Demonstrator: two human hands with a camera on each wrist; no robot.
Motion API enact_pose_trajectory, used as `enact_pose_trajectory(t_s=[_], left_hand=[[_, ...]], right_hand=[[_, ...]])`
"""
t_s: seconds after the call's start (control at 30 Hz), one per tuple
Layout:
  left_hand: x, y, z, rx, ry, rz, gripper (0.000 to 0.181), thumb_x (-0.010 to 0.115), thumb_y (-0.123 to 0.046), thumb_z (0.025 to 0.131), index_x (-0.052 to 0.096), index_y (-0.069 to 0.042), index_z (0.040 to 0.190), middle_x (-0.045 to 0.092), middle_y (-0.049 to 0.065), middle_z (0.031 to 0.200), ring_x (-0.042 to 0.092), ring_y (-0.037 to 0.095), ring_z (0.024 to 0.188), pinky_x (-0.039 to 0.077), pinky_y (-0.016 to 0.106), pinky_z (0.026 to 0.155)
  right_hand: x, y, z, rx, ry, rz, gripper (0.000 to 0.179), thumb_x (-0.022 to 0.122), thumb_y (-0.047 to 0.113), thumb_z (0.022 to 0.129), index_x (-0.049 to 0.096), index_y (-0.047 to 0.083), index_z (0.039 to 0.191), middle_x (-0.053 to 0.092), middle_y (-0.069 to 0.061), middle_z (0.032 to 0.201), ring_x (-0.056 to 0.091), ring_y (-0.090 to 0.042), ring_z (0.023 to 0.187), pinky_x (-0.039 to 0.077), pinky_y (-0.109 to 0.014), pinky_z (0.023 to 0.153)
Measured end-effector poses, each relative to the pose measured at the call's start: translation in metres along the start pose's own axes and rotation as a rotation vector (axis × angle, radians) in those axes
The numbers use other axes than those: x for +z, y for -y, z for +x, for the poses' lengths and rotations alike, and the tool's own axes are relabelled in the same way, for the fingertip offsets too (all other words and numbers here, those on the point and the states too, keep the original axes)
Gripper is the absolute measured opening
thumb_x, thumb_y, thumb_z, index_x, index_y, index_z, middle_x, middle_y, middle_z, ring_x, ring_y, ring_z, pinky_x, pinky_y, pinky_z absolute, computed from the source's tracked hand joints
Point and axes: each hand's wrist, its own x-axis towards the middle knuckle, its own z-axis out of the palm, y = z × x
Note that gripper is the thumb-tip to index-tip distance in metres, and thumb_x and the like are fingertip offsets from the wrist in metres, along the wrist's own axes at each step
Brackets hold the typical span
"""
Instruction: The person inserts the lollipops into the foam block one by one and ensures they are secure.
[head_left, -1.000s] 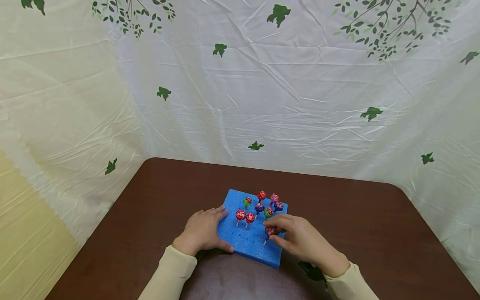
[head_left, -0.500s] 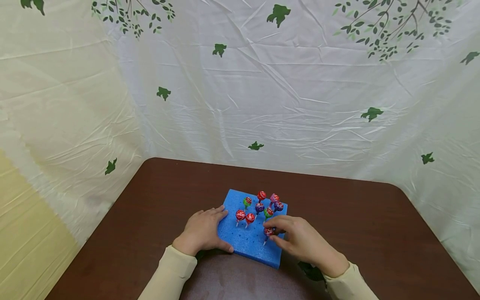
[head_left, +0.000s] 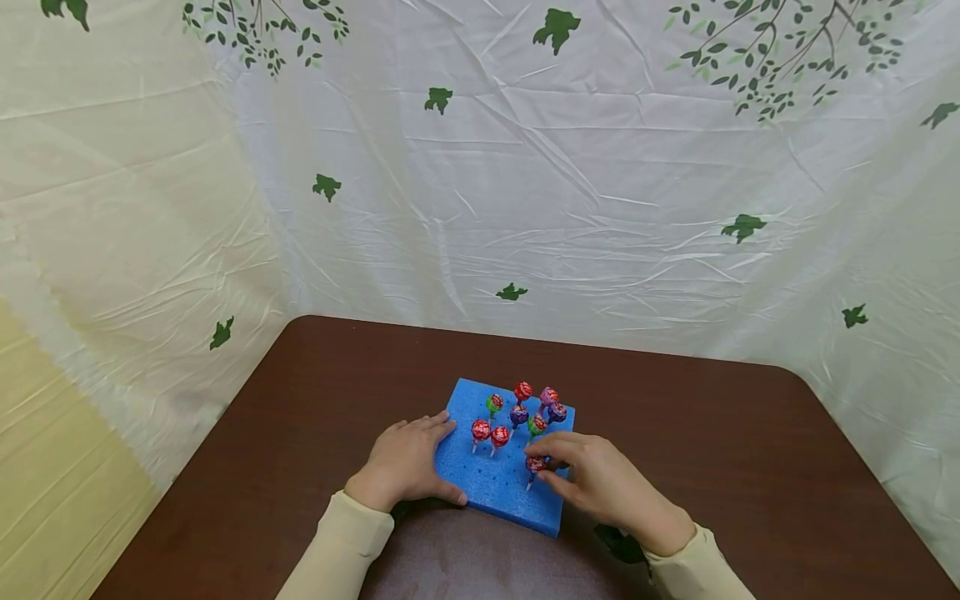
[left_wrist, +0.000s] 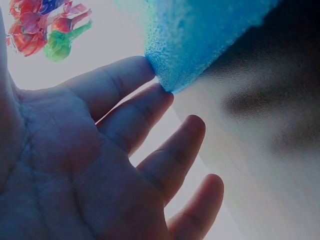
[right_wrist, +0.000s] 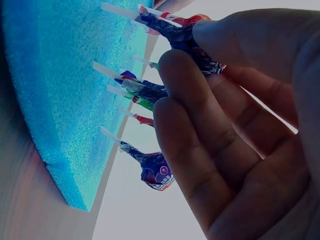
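Note:
In the head view a blue foam board [head_left: 480, 493] with small holes lies on the table, several wrapped lollipops standing in it. My left hand [head_left: 405, 461] rests at its left side, thumb at the near edge; in the left wrist view straight fingertips [left_wrist: 162, 92] touch the foam. With thumb and fingers, my right hand [head_left: 600, 477] pinches the wrapped head of a red and purple lollipop [head_left: 535, 465] at the board's right part. Its wrapper [right_wrist: 175, 32] looks dark purple in the right wrist view, and the white stick points to the foam. Whether the stick sits in a hole is unclear.
Behind the held lollipop stand a green and red one [head_left: 537, 426] and several others. Two red lollipops [head_left: 481, 430] rise left of it. A brown table [head_left: 360, 367] bears the board, and a white leaf-print cloth [head_left: 480, 208] hangs beyond it.
The lollipop's head has shifted slightly left and down in the right hand's grip, its stick standing a little more upright. My left hand and the board stay put.

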Motion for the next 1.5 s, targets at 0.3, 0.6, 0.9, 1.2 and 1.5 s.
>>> enact_pose_trajectory(t_s=[0.3,0.6,0.9,1.2,1.5], left_hand=[[0.0,0.0001,-0.0005,-0.001,0.0,-0.001,0.106,0.084,-0.067,0.06,0.054,-0.012,0.145,0.045,0.007,0.152,0.043,0.031,0.138,0.033,0.055,0.11],[-0.0007,0.0004,-0.0008,0.002,0.002,0.001,0.106,0.084,-0.067,0.06,0.054,-0.012,0.145,0.045,0.008,0.152,0.043,0.031,0.138,0.033,0.055,0.109],[0.0006,0.0012,-0.0007,0.001,0.001,-0.005,0.106,0.084,-0.067,0.06,0.053,-0.012,0.146,0.045,0.007,0.153,0.043,0.03,0.138,0.032,0.055,0.11],[0.0007,0.0005,-0.0005,0.0,0.0,-0.004,0.106,0.084,-0.067,0.06,0.053,-0.012,0.146,0.045,0.007,0.152,0.043,0.031,0.138,0.033,0.056,0.109],[0.001,0.0,-0.0013,-0.002,0.003,-0.01,0.106,0.085,-0.066,0.06,0.054,-0.012,0.145,0.045,0.007,0.152,0.043,0.031,0.138,0.033,0.055,0.109]], right_hand=[[0.0011,0.0003,0.0007,-0.004,-0.01,-0.019,0.032,0.081,0.005,0.083,0.074,0.007,0.114,0.071,0.0,0.111,0.067,-0.007,0.085,0.057,-0.026,0.071],[0.0031,0.0003,0.0007,-0.015,-0.028,-0.047,0.032,0.083,0.006,0.081,0.075,0.008,0.113,0.072,0.001,0.109,0.067,-0.007,0.083,0.058,-0.027,0.07],[0.0023,0.0011,-0.0003,-0.009,-0.025,-0.025,0.034,0.083,0.008,0.081,0.074,0.009,0.114,0.071,0.002,0.11,0.066,-0.005,0.08,0.058,-0.028,0.068],[0.0004,0.0024,-0.0018,0.02,-0.026,-0.007,0.036,0.082,0.008,0.081,0.072,0.01,0.116,0.068,0.002,0.113,0.065,-0.004,0.081,0.058,-0.031,0.067],[-0.0044,0.0022,-0.0031,0.026,-0.039,0.003,0.038,0.083,0.008,0.081,0.071,0.011,0.117,0.068,0.002,0.114,0.065,-0.003,0.081,0.058,-0.031,0.066]])
